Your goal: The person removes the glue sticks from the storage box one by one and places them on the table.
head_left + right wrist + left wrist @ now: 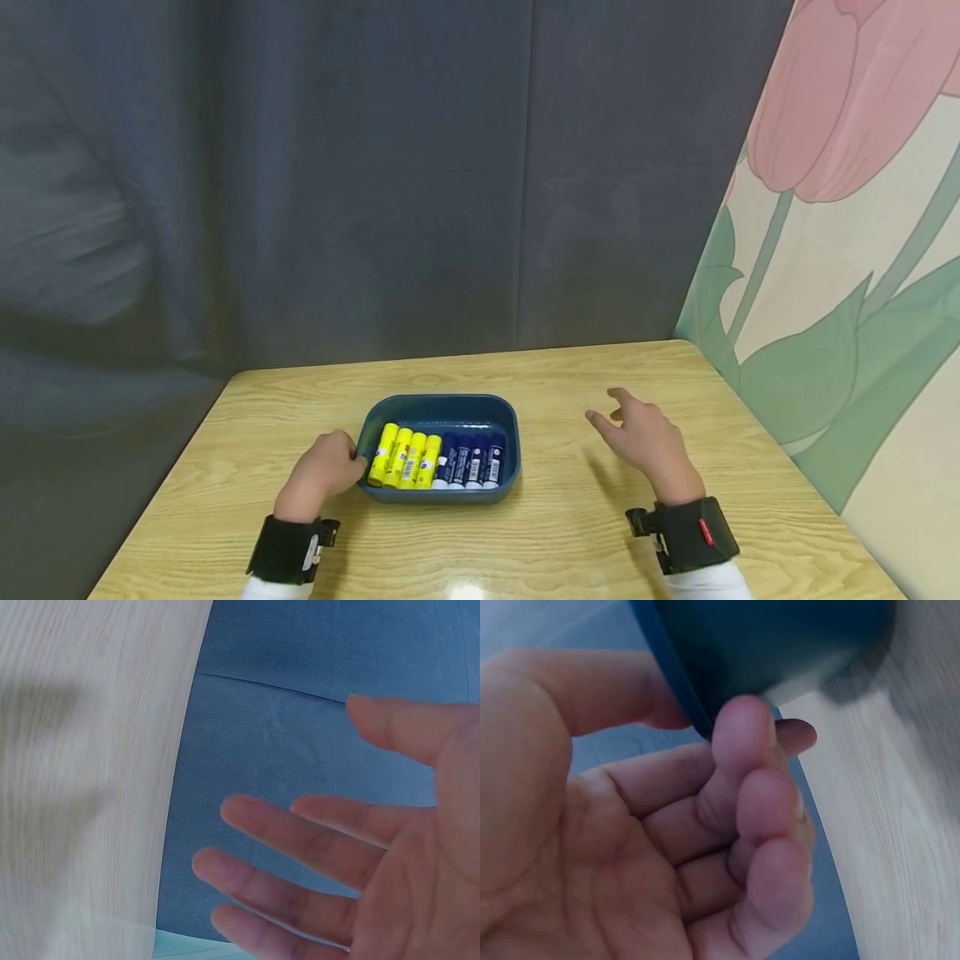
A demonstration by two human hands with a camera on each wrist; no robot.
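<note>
A dark blue-green tray point(450, 497) with rounded corners sits on the table. Inside it, several yellow glue sticks point(405, 458) lie side by side on the left, and several dark blue glue sticks point(471, 460) with white ends lie on the right. My left hand point(327, 467) pinches the tray's left rim. In the left wrist view the thumb is on one side of the tray wall point(676, 675) and the fingers curl on the other. Away to the right of the tray, my right hand point(643, 433) hovers over the table with fingers spread, holding nothing.
The wooden table point(555, 533) has a light grain and rounded far corners. Behind it hangs a dark grey-blue curtain point(375, 183). A wall with a painted pink tulip point(806, 100) runs along the right edge.
</note>
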